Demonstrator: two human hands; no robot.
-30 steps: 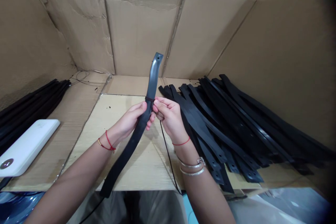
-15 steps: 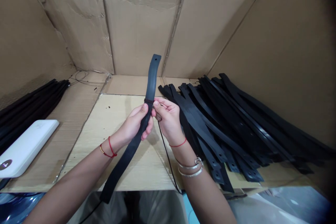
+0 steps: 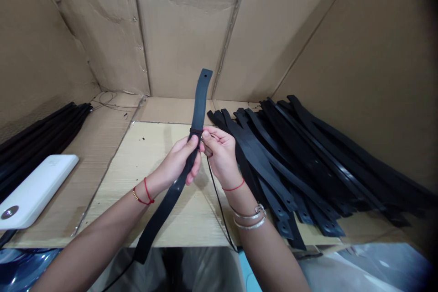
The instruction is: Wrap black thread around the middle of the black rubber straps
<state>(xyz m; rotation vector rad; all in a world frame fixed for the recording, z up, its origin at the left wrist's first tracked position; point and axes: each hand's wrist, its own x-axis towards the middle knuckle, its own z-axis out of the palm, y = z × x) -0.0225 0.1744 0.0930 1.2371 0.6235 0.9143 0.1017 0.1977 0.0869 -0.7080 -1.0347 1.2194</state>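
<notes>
A long black strap [image 3: 201,100] with a hole near its top end stands raised at a slant over the wooden board. My left hand [image 3: 183,159] is closed around its middle, thumb across the front. Just above that thumb, a dark cord is wound around the strap. In a pinch at the strap's right edge, my right hand [image 3: 221,150] grips the thin black cord [image 3: 219,196], which runs down from the fingers past the board's front edge. Another length of cord trails from the strap's lower end. The fingertips partly hide the winding.
Many similar black straps [image 3: 273,155] lie piled on the right. On the left are a dark bundle of strips [image 3: 44,132] and a white power bank [image 3: 41,191]. Cardboard walls [image 3: 188,36] enclose the back and sides of the wooden board [image 3: 116,196].
The strap and both hands have shifted very slightly to the right in view, along with the whole scene. Both grips stay the same.
</notes>
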